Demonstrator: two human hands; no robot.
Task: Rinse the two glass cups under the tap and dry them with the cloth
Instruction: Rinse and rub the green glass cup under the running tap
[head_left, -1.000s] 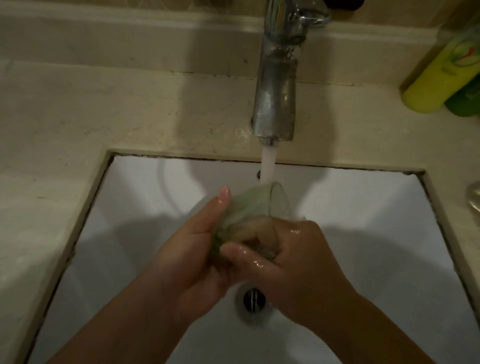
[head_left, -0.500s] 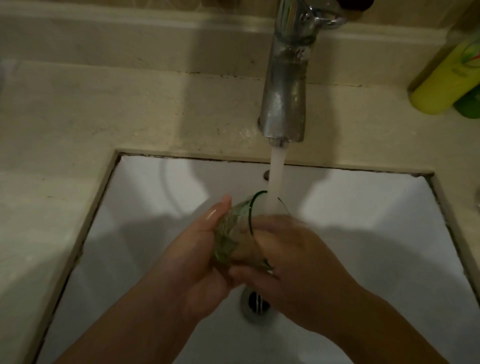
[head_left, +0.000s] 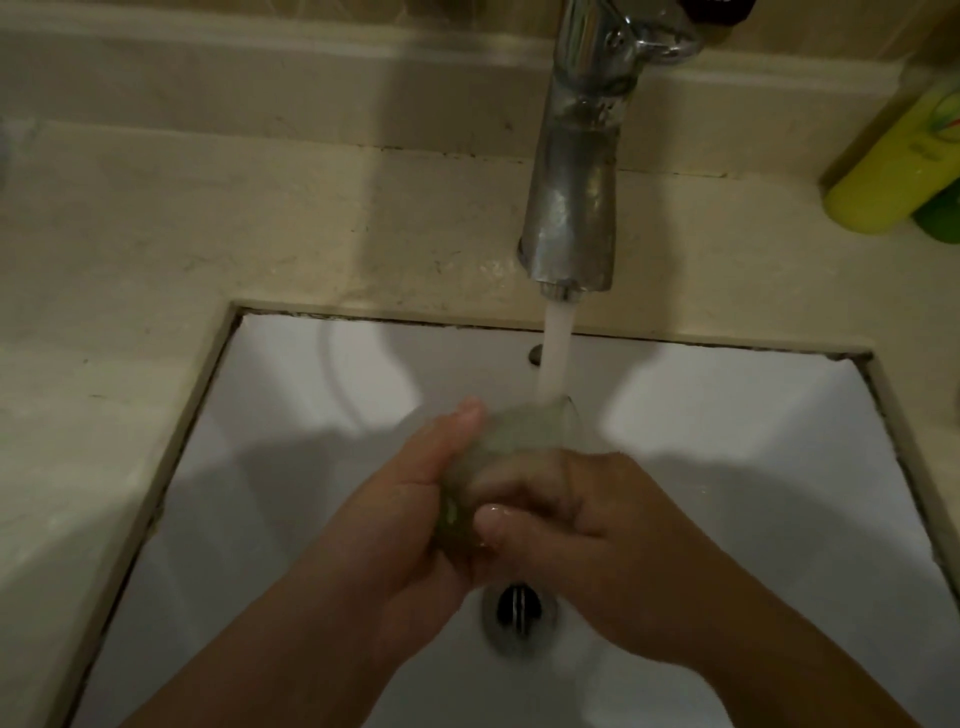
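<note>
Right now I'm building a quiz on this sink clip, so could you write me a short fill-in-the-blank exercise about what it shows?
1. Water from the tap runs onto the glass cup, so the tap is turned ____.
2. The cup is held by ____ hands, the left hand and the right hand.
3. Straight below the hands, in the white sink, lies the round metal ____.
4. The bottle on the counter at far right is mostly ____ in colour.

Missing words: on; both; drain; yellow
</note>
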